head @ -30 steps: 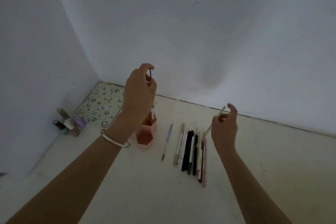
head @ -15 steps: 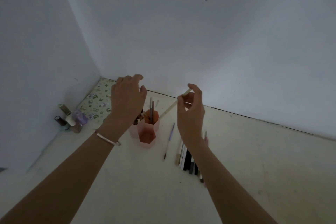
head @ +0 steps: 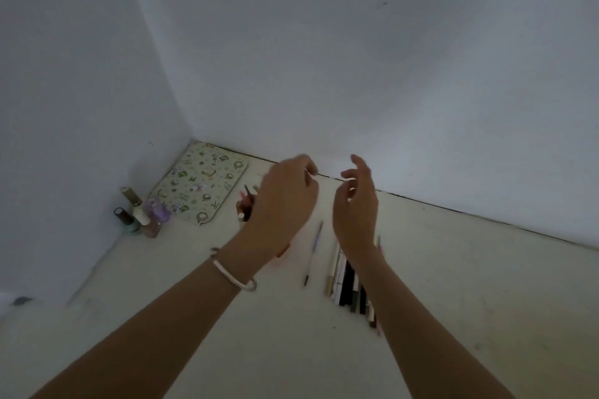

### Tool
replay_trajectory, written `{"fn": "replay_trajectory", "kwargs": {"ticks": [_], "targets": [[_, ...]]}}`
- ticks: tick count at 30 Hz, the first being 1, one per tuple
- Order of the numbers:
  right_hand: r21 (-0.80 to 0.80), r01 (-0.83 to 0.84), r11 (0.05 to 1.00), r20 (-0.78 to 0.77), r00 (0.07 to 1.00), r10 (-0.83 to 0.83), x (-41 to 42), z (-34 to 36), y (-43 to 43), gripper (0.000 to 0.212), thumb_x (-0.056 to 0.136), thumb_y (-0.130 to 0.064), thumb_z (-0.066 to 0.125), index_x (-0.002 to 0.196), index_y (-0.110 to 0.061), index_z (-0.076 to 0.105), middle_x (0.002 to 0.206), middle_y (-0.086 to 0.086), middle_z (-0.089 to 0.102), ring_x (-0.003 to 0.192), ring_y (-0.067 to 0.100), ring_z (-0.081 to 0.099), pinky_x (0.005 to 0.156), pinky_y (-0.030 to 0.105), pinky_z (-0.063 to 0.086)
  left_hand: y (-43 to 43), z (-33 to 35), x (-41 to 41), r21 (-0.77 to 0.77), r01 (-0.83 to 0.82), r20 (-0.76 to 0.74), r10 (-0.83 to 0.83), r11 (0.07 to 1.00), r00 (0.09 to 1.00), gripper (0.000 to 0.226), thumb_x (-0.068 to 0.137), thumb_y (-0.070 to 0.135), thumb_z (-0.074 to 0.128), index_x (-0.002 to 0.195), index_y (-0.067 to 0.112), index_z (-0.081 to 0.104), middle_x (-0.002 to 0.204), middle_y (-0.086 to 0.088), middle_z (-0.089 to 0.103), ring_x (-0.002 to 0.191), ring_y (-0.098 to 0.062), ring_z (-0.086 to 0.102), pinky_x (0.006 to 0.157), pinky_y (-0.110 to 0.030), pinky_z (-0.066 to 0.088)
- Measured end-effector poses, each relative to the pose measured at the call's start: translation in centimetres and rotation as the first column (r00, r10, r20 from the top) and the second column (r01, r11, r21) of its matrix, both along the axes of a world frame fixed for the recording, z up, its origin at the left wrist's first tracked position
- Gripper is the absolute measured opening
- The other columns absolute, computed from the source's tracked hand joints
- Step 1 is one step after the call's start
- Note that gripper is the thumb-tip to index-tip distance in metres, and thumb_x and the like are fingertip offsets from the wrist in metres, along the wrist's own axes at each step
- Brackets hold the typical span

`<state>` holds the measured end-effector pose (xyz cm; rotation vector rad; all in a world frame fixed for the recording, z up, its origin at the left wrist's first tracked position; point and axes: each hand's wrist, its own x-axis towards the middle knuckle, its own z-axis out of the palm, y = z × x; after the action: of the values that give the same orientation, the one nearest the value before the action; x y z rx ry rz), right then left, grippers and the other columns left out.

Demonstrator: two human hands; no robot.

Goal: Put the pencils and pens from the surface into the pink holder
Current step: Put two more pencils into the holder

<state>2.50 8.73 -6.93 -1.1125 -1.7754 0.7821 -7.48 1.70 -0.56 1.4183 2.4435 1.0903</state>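
My left hand (head: 283,201) hovers over the pink holder (head: 282,252) and hides nearly all of it. Its curled fingertips pinch a thin pale pencil (head: 310,174), of which only a sliver shows. Several pens (head: 247,201) stand in the holder, sticking out left of my hand. My right hand (head: 356,207) is just to the right, fingers apart and empty. A purple pen (head: 316,243) lies alone on the surface. A row of several black, white and beige pens (head: 346,282) lies under my right wrist.
A patterned mat (head: 199,186) lies in the back corner where two white walls meet. Several small nail polish bottles (head: 139,214) stand by the left wall. The cream surface (head: 470,285) stretches to the right.
My right hand brought the pale pencil toward the holder and now holds nothing. My left hand dropped from above the holder and closed its fingers. The view tilted downward.
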Motion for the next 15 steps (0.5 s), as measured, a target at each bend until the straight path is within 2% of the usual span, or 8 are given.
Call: {"fn": "replay_trajectory", "kwargs": {"ticks": [2, 4, 7, 11, 13, 15], "targets": [[-0.027, 0.050, 0.998, -0.023, 0.998, -0.051, 2.4, 0.5, 1.0, 0.050, 0.088, 0.002, 0.042, 0.130, -0.026, 0.047, 0.101, -0.007, 0.060, 0.065, 0.006, 0.054, 0.060, 0.017, 0.044, 1.5, -2.8, 2.6, -0.225, 0.094, -0.004, -0.097, 0.970, 0.995, 0.018, 0.089, 0.012, 0.052, 0.103, 0.014, 0.063, 0.098, -0.002, 0.069, 0.088, -0.016, 0.065, 0.080, -0.027, 0.053], [-0.056, 0.073, 0.996, -0.031, 0.997, -0.075, 4.8, 0.7, 1.4, 0.050, 0.086, 0.003, 0.042, 0.124, -0.028, 0.049, 0.099, -0.008, 0.061, 0.060, 0.009, 0.052, 0.058, 0.024, 0.047, 2.2, -5.9, 4.5, -0.424, 0.130, -0.065, -0.174, 0.896, 0.983, 0.021, 0.093, 0.010, 0.046, 0.109, 0.011, 0.059, 0.110, -0.006, 0.064, 0.099, -0.019, 0.062, 0.082, -0.025, 0.048], [-0.074, 0.121, 0.990, -0.015, 0.992, -0.123, 8.6, 0.5, 1.9, 0.050, 0.084, 0.005, 0.042, 0.119, -0.030, 0.052, 0.093, -0.010, 0.062, 0.055, 0.008, 0.050, 0.054, 0.027, 0.047, 2.5, -9.4, 6.3, -0.579, 0.113, -0.137, -0.233, 0.807, 0.963, 0.025, 0.096, 0.003, 0.039, 0.113, 0.009, 0.056, 0.117, -0.006, 0.060, 0.107, -0.020, 0.060, 0.086, -0.026, 0.046], [-0.065, 0.207, 0.976, 0.063, 0.977, -0.203, 13.0, -0.2, 2.2, 0.045, 0.082, 0.007, 0.044, 0.112, -0.023, 0.059, 0.088, -0.008, 0.064, 0.052, 0.015, 0.049, 0.053, 0.030, 0.046, 2.7, -11.5, 7.1, -0.647, 0.037, -0.219, -0.232, 0.762, 0.948, 0.030, 0.099, 0.001, 0.034, 0.126, 0.005, 0.047, 0.126, -0.011, 0.054, 0.114, -0.022, 0.057, 0.095, -0.029, 0.047], [-0.069, 0.240, 0.968, 0.115, 0.966, -0.231, 14.3, -1.1, 2.2, 0.039, 0.084, 0.006, 0.045, 0.107, -0.022, 0.061, 0.084, -0.009, 0.064, 0.049, 0.009, 0.047, 0.050, 0.023, 0.042, 2.9, -11.4, 7.1, -0.644, 0.064, -0.208, -0.254, 0.763, 0.945, 0.035, 0.100, 0.005, 0.031, 0.134, 0.002, 0.038, 0.128, -0.012, 0.053, 0.114, -0.023, 0.056, 0.094, -0.029, 0.047], [-0.124, 0.213, 0.969, 0.208, 0.961, -0.184, 14.7, -2.2, 1.8, 0.030, 0.088, 0.002, 0.048, 0.103, -0.018, 0.063, 0.079, -0.010, 0.064, 0.048, 0.003, 0.048, 0.050, 0.015, 0.039, 3.4, -10.2, 6.8, -0.580, 0.124, -0.139, -0.247, 0.805, 0.959, 0.045, 0.101, 0.014, 0.036, 0.144, 0.002, 0.026, 0.125, -0.014, 0.053, 0.110, -0.026, 0.058, 0.091, -0.032, 0.050]]}}
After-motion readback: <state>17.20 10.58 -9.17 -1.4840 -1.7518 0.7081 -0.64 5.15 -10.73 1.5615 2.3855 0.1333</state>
